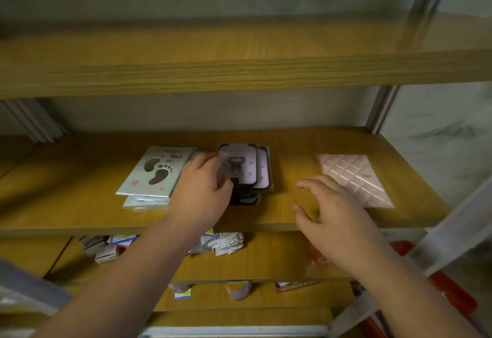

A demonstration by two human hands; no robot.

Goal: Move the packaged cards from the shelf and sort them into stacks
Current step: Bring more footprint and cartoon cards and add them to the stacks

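On the middle wooden shelf (80,220) lie three lots of packaged cards. A pale stack with a footprint design (154,175) lies at the left. A dark-edged stack showing a cartoon figure (247,169) sits in the middle. A pink quilted pack (354,177) lies at the right. My left hand (202,191) rests on the left side of the cartoon stack, with its fingers curled over the top card. My right hand (332,217) hovers open above the shelf between the cartoon stack and the pink pack, touching neither as far as I can tell.
An upper shelf board (239,66) overhangs the work area. The shelf below holds several loose small packs (226,243), and further small items (237,289) stand lower down. Metal uprights (383,108) frame the right side. Something red (447,292) lies at the lower right.
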